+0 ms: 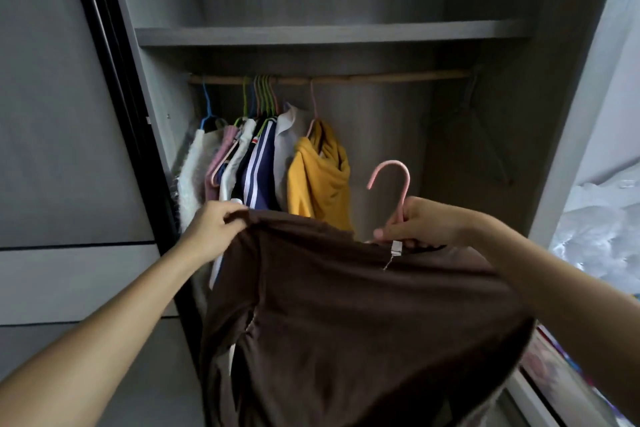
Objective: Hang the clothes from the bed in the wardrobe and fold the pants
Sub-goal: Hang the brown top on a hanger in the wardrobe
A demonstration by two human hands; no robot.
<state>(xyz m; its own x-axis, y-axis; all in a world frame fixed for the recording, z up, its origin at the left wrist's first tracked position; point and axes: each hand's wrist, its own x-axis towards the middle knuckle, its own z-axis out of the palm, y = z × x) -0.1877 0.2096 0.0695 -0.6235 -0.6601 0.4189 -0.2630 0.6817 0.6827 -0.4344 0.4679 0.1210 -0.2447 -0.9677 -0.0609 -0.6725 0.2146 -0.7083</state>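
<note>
Between my two hands, in front of the open wardrobe (pixel 519 80), a brown garment (pixel 346 322) hangs spread out, its top edge stretched from one fist to the other and its body drooping toward me. My left hand (pixel 216 230) bunches the garment's left shoulder, fingers curled down into the cloth and thumb pressing on top. My right hand (pixel 420 224) grips the stem of a pink hanger (pixel 393 184) just under its hook, fingers wrapped round it and the collar beneath; a small white label (pixel 396 248) pokes out below my knuckles. The hook points up and to the left, well below the rail.

Behind my hands, the wooden rail (pixel 381 77) runs across under a grey shelf (pixel 329 35). On its left part hang a yellow top (pixel 317 180) on another pink hanger, then a crowded row: a white shirt, a navy piece with white stripes (pixel 258 170), pink and cream knits. At the right end of the rail a bare grey hanger (pixel 485 135) hangs against the side wall.
</note>
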